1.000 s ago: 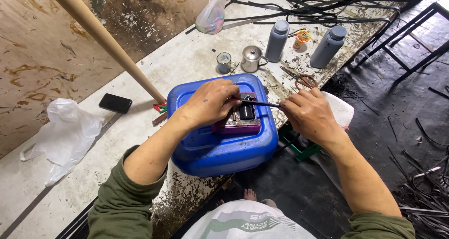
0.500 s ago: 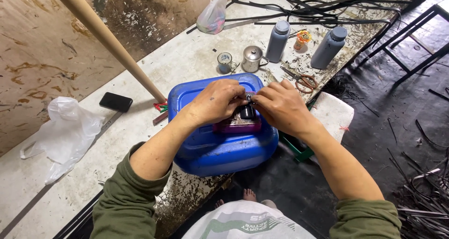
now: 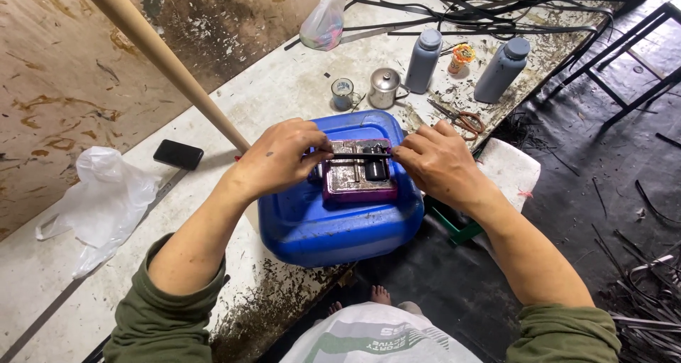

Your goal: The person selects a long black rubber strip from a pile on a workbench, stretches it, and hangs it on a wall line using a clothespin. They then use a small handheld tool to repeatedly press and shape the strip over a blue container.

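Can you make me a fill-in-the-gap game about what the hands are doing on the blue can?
1. Both hands, the left hand and the right hand, pinch a thin dark strip over a small ____ block.
2. The block sits on top of a big ____ can.
3. The two tall bottles at the far edge of the bench are ____.
4. The scissors lie next to the ____ hand.

Missing words: purple, blue, grey, right

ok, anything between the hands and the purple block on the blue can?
Nothing visible. Left hand and right hand already pinch a thin strip across the purple block on the blue can.
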